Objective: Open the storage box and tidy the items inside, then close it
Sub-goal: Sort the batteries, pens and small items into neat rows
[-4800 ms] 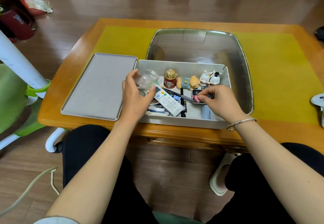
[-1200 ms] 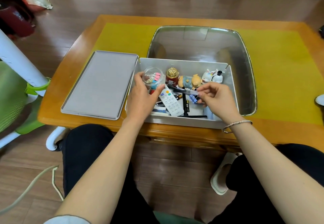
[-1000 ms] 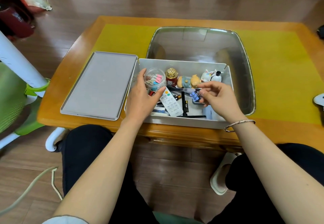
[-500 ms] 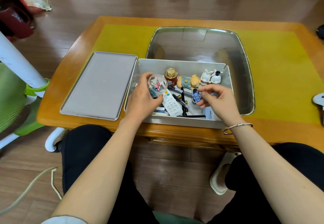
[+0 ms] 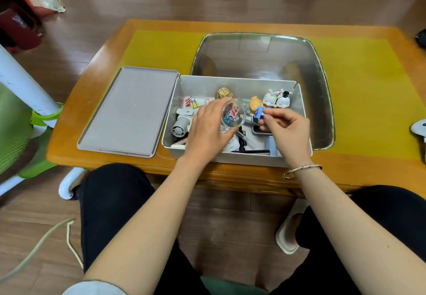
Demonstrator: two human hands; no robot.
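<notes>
Left hand gripping clear jar over open storage box, right hand pinching blue clip beside

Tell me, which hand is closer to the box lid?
Left. The left hand holds a clear jar inside the box, just right of the lid; the right hand is farther right, pinching a blue clip.

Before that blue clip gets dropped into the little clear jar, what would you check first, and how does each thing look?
1. Jar held firm by left hand: ok.
2. Jar mouth turned toward blue clip: ok.
3. Clip pinched by right hand: ok.
4. Clip already over the mouth: not ok, it is beside the rim.
5. Room left in the jar: cannot tell.
6. Lid off the storage box: ok.
</notes>
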